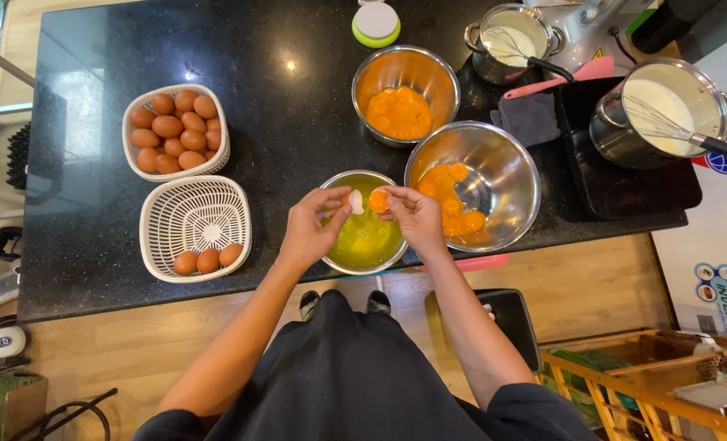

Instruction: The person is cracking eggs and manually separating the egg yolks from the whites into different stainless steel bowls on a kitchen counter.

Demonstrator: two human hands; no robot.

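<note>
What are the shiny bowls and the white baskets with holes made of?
The bowls look like polished metal, probably steel: silver walls mirror the yolks and light. The baskets look like cream plastic, matte, moulded into an even lattice of slots. The countertop looks like glossy black stone with fine speckles.

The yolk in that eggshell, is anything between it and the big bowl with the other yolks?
Nothing visible. The right hand holds the shell half with the yolk over the small bowl, and the big bowl of yolks sits just beside that hand. The left hand holds the other shell half on the far side.
</note>
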